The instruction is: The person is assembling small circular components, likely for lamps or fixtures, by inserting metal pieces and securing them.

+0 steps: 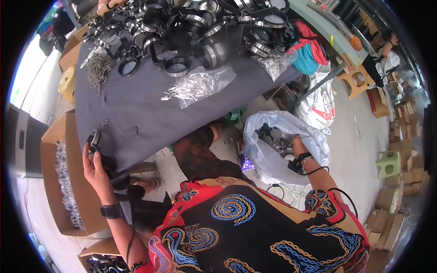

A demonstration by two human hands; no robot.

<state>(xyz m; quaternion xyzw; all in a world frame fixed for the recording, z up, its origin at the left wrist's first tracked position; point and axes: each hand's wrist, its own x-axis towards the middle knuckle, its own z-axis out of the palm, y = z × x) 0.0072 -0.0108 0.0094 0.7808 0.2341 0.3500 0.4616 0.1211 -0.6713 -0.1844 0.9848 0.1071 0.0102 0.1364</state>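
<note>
At the left front edge of the dark cloth-covered table (132, 102), my left hand (96, 170) is raised with its fingers around a black round part (94, 138) that has a ring-like rim. A few tiny metal pieces (105, 121) lie on the cloth close by. My right hand (298, 146) reaches down into a white plastic bag (314, 132) on my right; its fingers are hidden among small grey and dark pieces (274, 139). Whether it grips any of them does not show.
Black-and-silver round parts (176, 66) are piled across the table's far side. Nearer lie a clear bag of silver pins (195, 88) and a metal-bit heap (99, 68). A cardboard box (88, 177) stands left. Another person's hand (109, 6) shows at top left.
</note>
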